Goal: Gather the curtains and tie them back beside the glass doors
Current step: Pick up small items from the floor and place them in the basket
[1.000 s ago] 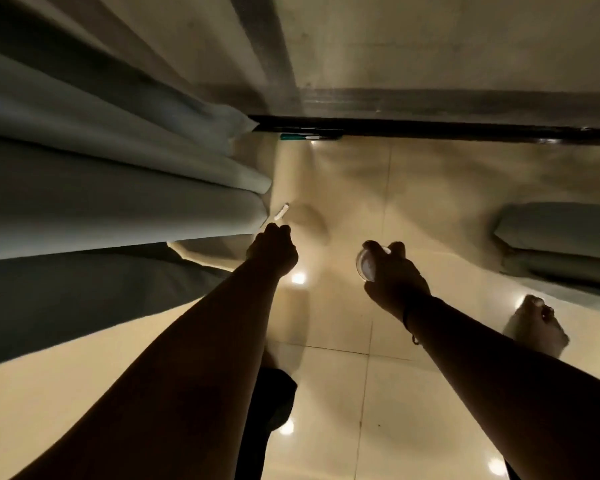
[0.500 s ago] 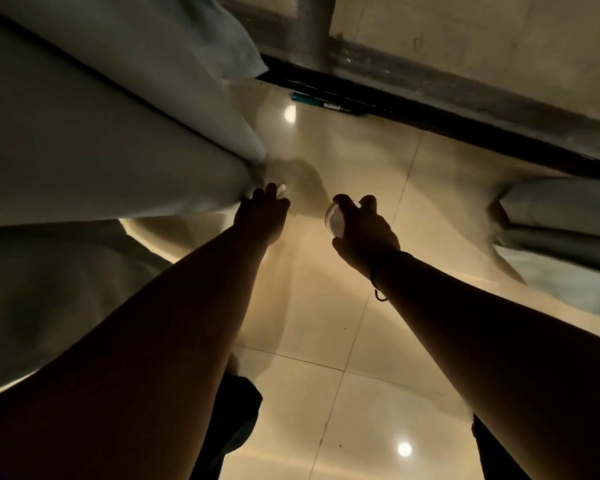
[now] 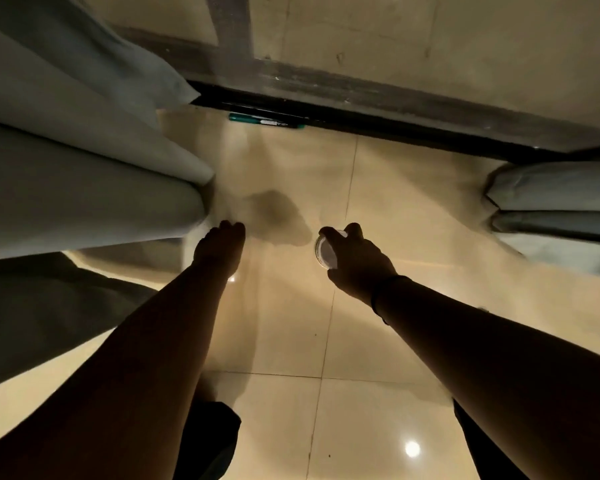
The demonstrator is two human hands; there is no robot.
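Observation:
The pale left curtain (image 3: 84, 188) hangs in thick folds at the left, its hem just above the tiled floor. A second gathered curtain (image 3: 555, 202) hangs at the right edge. My left hand (image 3: 219, 247) reaches down beside the left curtain's hem, fingers bunched and pointing at the floor; whatever is under the fingertips is hidden. My right hand (image 3: 354, 258) grips a small round white object (image 3: 326, 252) between thumb and fingers, a dark band on its wrist. The glass doors (image 3: 361, 36) stand across the top.
A dark door track (image 3: 378, 124) runs along the foot of the doors. A green marker pen (image 3: 267, 121) lies against it. Glossy beige floor tiles (image 3: 284, 323) lie between the two curtains, with light spots reflected in them.
The view has tipped and shifted. A small white piece seen on the floor at my left fingertips earlier is no longer visible. My right hand still holds the round white object.

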